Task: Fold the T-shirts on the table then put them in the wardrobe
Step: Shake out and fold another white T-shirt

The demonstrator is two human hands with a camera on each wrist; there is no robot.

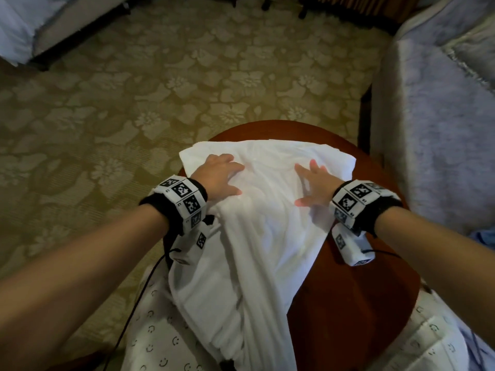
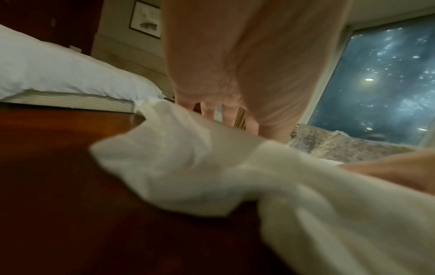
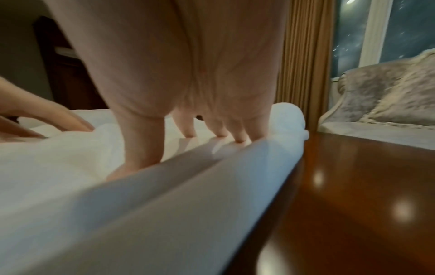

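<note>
- Nearest the viewer: lap in white cloth printed with small smiley faces (image 1: pixel 158 341), below the near rim of the table; a thin black cable (image 1: pixel 139 290) runs down from the left wrist across it.
- Both forearms reach forward; each wrist carries a black band with white blocks bearing square black-and-white markers (image 1: pixel 184 199).
- Round, glossy, reddish-brown wooden table (image 1: pixel 356 290): bears the task garment; ceiling lights reflect on its top in the right wrist view.
- White cotton T-shirt (image 1: pixel 267 210): lies on the table, its far part spread on the tabletop, its near part bunched into long creases and hanging over the near rim toward the lap. A folded edge runs along its right side in the right wrist view (image 3: pixel 164 204).
- Left hand (image 1: pixel 218 175): flat on the shirt's far left part, fingers spread wide and straight, pressing the cloth; nothing is grasped.
- Right hand (image 1: pixel 314 183): flat on the shirt's right part, fingers splayed, fingertips (image 3: pixel 240 140) touching the cloth just inside the folded edge; nothing is grasped.
- Beyond the table: beige carpet with a raised floral pattern (image 1: pixel 134 89).
- Far left: a bed with white bedding (image 2: pixel 58 74); far right: a seat draped in grey-white mottled fabric (image 1: pixel 442 129).
- Farthest: a dark window (image 2: pixel 388 83) and a framed picture on the wall (image 2: pixel 146 18).
</note>
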